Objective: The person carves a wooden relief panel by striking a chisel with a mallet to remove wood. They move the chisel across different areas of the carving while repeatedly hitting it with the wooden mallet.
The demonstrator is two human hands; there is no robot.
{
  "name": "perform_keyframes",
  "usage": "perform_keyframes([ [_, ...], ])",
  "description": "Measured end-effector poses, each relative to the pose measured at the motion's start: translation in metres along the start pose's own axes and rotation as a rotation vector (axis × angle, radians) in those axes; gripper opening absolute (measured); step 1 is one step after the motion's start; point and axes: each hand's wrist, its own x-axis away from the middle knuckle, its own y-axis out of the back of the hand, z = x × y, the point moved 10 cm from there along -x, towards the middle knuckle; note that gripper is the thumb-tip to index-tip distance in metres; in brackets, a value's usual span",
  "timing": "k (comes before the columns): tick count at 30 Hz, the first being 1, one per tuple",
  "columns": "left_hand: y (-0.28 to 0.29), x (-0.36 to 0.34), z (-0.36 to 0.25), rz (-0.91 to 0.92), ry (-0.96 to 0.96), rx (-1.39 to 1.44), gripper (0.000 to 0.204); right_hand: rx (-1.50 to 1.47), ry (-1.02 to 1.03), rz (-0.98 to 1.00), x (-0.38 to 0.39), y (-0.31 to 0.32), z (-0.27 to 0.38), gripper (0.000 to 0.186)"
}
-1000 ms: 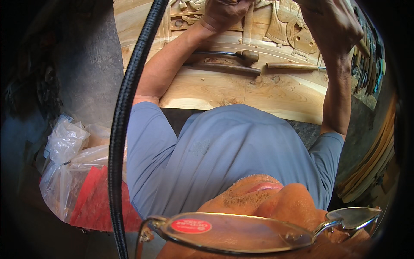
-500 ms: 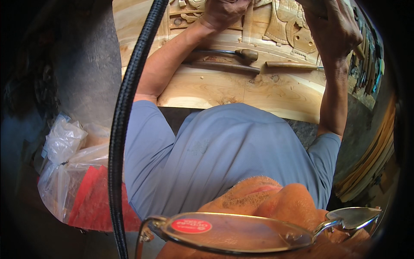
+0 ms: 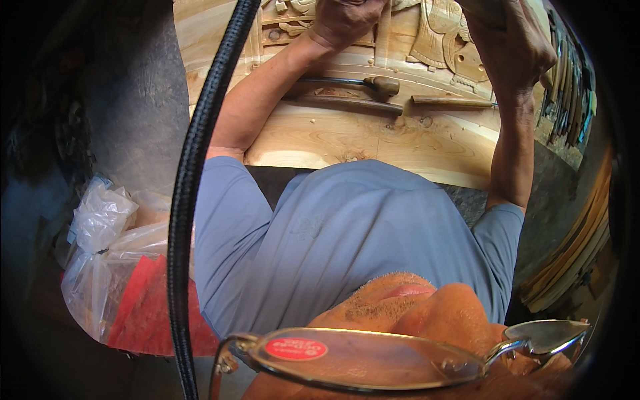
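Both hands are at the upper edge, over a pale wooden panel (image 3: 320, 143) with carved relief (image 3: 433, 40). My left hand (image 3: 347, 23) is closed over the carving, its fingertips and whatever they hold cut off by the frame. My right hand (image 3: 520, 57) wraps round a dark rounded wooden tool (image 3: 485, 11), only partly in view, so its exact kind is unclear. On the panel below my hands lie a tool with a metal shank and bulbous wooden handle (image 3: 382, 85), a long wooden handle (image 3: 353, 104) and another wooden-handled tool (image 3: 450, 101).
Many slim tools (image 3: 570, 93) stand or lie in a row at the far right. Curved wooden strips (image 3: 573, 240) are stacked below them. At the left sits a clear plastic bag (image 3: 100, 220) beside red material (image 3: 147, 307). A black braided cable (image 3: 190, 167) crosses the view.
My right hand has shifted slightly left with the wooden tool. My left hand stays almost in place, and the tools lying on the panel have not moved.
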Motion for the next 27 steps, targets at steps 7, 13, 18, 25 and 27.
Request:
perform_keyframes([
  [7, -0.001, -0.001, -0.004, 0.002, -0.050, 0.012, 0.025, 0.061, -0.017, 0.045, -0.004, -0.003, 0.001, 0.052],
  [13, -0.003, -0.001, 0.000, 0.021, -0.032, 0.039, 0.026, 0.060, 0.021, 0.015, -0.006, 0.000, 0.003, 0.052],
  [18, -0.003, -0.002, -0.004, 0.016, -0.120, 0.057, 0.026, 0.075, 0.031, 0.039, -0.008, 0.000, 0.008, 0.052],
  [25, -0.005, -0.006, -0.049, 0.057, -0.250, -0.336, 0.026, 0.148, 0.076, 0.198, 0.007, -0.032, 0.007, 0.052],
  [27, 0.000, -0.004, -0.021, 0.030, -0.062, -0.119, 0.026, 0.090, 0.029, 0.090, 0.007, -0.019, 0.004, 0.052],
])
